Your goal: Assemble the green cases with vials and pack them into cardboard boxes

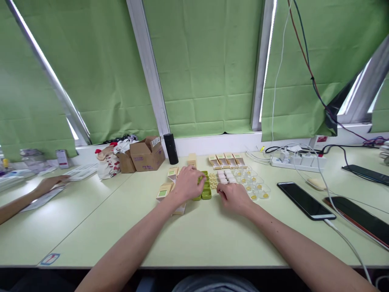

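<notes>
My left hand [187,184] lies over a row of small green cases [206,193] in the middle of the table, its fingers curled on one of them. My right hand [233,198] rests just right of the green cases, fingers bent inward; what they hold, if anything, is hidden. Behind the hands lie small pink-white pieces [226,177], clear blister trays with yellow dots [255,187], and a row of open tan boxes [226,160]. More tan boxes with green labels [165,190] sit left of my left hand.
Two phones [304,200] and a cable lie at the right, with a power strip [296,161] behind. A cardboard box [148,153], a printed bag and a black cylinder [171,148] stand at the back left. Another person's hand [50,184] rests on papers at the far left.
</notes>
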A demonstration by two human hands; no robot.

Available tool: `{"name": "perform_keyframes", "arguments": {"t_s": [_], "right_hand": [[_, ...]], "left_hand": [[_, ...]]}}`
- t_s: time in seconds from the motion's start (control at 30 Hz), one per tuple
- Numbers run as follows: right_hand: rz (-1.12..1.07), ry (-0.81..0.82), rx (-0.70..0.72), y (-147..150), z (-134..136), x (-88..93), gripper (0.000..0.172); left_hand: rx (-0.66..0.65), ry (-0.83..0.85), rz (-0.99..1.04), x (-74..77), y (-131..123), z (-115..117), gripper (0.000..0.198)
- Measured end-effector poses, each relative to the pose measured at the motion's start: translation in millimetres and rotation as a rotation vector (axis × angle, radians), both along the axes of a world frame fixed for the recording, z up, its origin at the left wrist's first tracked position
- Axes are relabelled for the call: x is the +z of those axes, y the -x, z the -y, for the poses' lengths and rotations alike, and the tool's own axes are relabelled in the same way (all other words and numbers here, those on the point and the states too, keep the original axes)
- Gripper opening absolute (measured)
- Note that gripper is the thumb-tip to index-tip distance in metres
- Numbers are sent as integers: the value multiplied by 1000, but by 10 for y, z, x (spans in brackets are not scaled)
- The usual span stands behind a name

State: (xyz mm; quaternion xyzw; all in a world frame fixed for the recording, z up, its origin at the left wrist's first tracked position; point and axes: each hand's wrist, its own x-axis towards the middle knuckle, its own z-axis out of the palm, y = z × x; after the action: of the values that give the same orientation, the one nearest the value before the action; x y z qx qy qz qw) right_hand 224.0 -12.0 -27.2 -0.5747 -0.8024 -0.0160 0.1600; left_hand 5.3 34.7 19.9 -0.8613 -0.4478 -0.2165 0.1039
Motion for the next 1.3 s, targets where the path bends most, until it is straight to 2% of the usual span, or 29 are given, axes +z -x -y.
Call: {"name": "perform_keyframes", "arguments": {"t_s": [0.13,0.33,0.53,0.73,0.97,1.17,1.3], "right_hand": [[3,14,-11,13,3,3,20],[-6,27,-3,18,-13,-42,16],[-46,30,4,15,-27,-76,19],[-81,24,21,10,-18,-75,23],[-99,-34,64,-3,-32,-80,28],[-169,-117,147,-32,-85,-140,42],[-269,-114,165,-37,-113,-171,36]], "left_hand": [[-138,11,-3,-221,104,124,17],[-156,19,-37,-395,152,138,17],[-158,40,-30,-465,136,131,7],[-206,5,-27,-523,114,149,16],[-242,-19,18,-513,71,228,14],[-280,-99,57,-514,53,282,14],[-304,-160,90,-514,56,293,15]]}}
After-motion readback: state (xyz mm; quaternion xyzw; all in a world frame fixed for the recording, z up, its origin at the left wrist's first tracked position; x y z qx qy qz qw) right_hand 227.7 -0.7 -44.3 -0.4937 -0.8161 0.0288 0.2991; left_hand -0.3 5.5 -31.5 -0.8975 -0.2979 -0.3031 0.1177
